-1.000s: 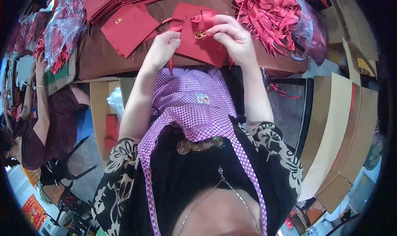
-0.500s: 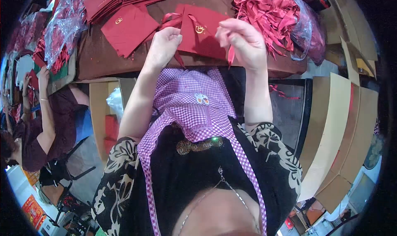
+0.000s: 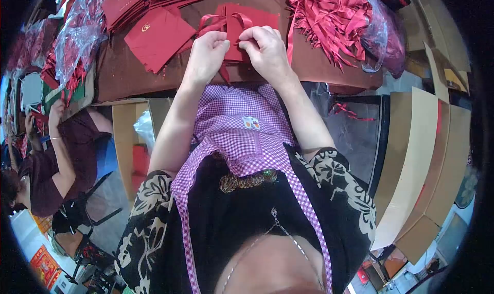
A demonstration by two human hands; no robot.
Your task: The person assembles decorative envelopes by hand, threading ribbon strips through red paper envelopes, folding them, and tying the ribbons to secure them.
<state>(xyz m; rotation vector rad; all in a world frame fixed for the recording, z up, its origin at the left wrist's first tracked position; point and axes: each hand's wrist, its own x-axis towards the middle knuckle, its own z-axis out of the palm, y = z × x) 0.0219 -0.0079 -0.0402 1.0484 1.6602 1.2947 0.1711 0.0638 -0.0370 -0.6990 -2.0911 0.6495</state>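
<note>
Ribbon [image 3: 215,24] loops out beside the red card [image 3: 265,20], which lies on the brown tablecloth [image 3: 314,70] straight ahead of us, partly covered by our hands. Our left hand [image 3: 206,54] is closed, fingertips pinched on the ribbon at the card's left side, and a strand hangs below it. Our right hand [image 3: 267,54] rests over the card with thumb and forefinger drawn close together near a second ribbon loop [image 3: 246,19]; we cannot tell whether they grip anything. To the left we have a small pile of red cards [image 3: 159,39] with a gold emblem [image 3: 145,27], and just behind it a taller stack [image 3: 122,11]. To the right sits a heap of loose red ribbons [image 3: 329,23] against a clear plastic bag [image 3: 380,41]. Our checked apron [image 3: 242,114] hangs below the table edge, and a co-worker's hand [image 3: 56,111] shows far left.
</note>
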